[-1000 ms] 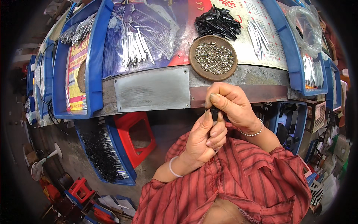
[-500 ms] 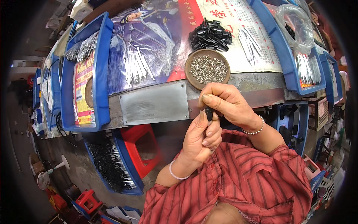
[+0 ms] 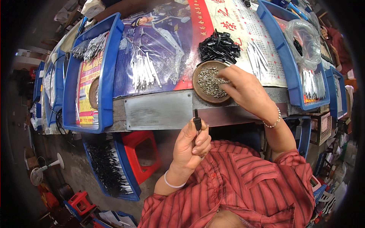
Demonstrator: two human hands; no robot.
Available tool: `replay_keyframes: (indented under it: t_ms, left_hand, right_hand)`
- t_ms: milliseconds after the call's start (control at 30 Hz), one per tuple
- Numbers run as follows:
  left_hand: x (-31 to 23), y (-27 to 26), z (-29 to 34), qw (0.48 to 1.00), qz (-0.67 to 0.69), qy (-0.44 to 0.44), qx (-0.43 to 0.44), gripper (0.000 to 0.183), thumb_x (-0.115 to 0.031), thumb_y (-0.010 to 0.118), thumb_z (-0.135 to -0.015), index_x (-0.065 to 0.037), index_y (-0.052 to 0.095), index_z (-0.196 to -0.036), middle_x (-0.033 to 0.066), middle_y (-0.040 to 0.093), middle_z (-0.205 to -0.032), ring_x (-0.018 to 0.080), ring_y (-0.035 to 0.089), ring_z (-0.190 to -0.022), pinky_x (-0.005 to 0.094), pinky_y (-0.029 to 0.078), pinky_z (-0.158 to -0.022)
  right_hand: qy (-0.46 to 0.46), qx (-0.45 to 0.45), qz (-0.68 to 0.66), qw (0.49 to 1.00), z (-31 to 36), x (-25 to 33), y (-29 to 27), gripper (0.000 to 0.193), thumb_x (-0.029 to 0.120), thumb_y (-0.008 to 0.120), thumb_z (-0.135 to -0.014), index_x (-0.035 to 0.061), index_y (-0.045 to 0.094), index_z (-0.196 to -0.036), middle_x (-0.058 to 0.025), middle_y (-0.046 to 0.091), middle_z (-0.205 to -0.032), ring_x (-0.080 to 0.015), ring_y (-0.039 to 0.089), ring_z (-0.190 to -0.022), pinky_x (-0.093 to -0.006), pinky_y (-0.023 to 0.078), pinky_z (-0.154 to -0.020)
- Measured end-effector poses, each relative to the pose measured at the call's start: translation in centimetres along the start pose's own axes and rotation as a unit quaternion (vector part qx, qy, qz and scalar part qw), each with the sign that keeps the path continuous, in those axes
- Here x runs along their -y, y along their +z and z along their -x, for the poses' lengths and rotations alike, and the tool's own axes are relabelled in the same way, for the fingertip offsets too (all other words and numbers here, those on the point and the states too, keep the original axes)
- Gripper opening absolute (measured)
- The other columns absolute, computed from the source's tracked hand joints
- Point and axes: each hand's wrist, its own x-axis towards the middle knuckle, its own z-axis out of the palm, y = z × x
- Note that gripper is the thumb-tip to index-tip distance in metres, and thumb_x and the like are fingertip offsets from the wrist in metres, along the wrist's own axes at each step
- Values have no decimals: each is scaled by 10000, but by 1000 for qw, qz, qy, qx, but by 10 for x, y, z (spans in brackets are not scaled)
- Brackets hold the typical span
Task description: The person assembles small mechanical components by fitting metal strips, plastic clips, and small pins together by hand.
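My left hand (image 3: 191, 144) is closed around a slim piece held upright in front of my chest. Its black cap-like end (image 3: 197, 122) has a narrow stem on top, and a thin metallic shaft partly shows below between the fingers. Over the right side of a round brown bowl (image 3: 198, 95), my right hand (image 3: 247, 91) reaches in with thumb and forefinger apart. Many small silvery metal pins (image 3: 211, 81) fill that bowl, some showing between the fingertips. Just behind it lies a heap of black plastic pieces (image 3: 218, 47).
Silvery rods lie in a left bundle (image 3: 145, 72) and a right bundle (image 3: 257, 59). A metal plate (image 3: 159, 112) is fixed at the bench's front edge. Blue trays stand left (image 3: 108, 76) and right (image 3: 283, 49). Below are a red stool (image 3: 150, 169) and a blue bin (image 3: 131, 195) of black-ended rods.
My right hand has left the left hand and moved up to the bowl, its fingers parting. My left hand has shifted slightly left and down, still gripping the black-ended piece, now in plain view.
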Motion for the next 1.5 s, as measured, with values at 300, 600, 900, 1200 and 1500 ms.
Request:
replay_keyframes:
  t_ms: [300, 600, 900, 1200, 1500]
  left_hand:
    - [1, -1, 7, 1000, -14, -13, -14, 307, -320, 409, -968, -24, 492, -962, -7, 399, -584, 36, 288, -390, 189, 235, -381]
    - [3, -9, 5, 1000, 5, -22, -6, 301, -318, 413, -966, -30, 501, -985, -6, 413, -592, 35, 295, -394, 188, 240, -388]
    - [7, -14, 0, 998, 43, -41, 6, 294, -310, 420, -966, -30, 505, -999, -3, 428, -609, 36, 314, -405, 184, 249, -395]
    - [8, -12, -5, 999, 18, -47, -7, 307, -341, 437, -955, -52, 539, -969, -7, 449, -623, 39, 304, -406, 184, 229, -379]
    - [12, -8, -4, 998, 16, -29, -59, 283, -319, 440, -957, -76, 466, -1101, 16, 475, -637, 44, 319, -404, 174, 245, -380]
  right_hand:
    - [-24, 76, 169, 982, -23, -3, 18, 156, 117, 584, -767, 21, 525, -874, -142, 535, -811, -335, 556, -763, -423, 446, -669]
    - [-31, 1, 83, 996, -20, -12, 15, 85, 90, 576, -779, 11, 545, -777, -159, 577, -779, -340, 589, -705, -436, 460, -612]
    - [128, 27, -164, 978, -17, -9, 3, 140, 69, 604, -774, -35, 622, -865, -119, 637, -745, -177, 618, -659, -299, 485, -632]
    - [186, 168, -515, 820, 16, 24, -6, 98, 6, 584, -805, -8, 588, -902, -19, 610, -831, -79, 565, -751, -229, 477, -667]
    - [126, 174, -526, 823, 26, 40, 6, 78, 16, 599, -834, 2, 528, -862, -13, 515, -838, -71, 490, -775, -219, 426, -684]
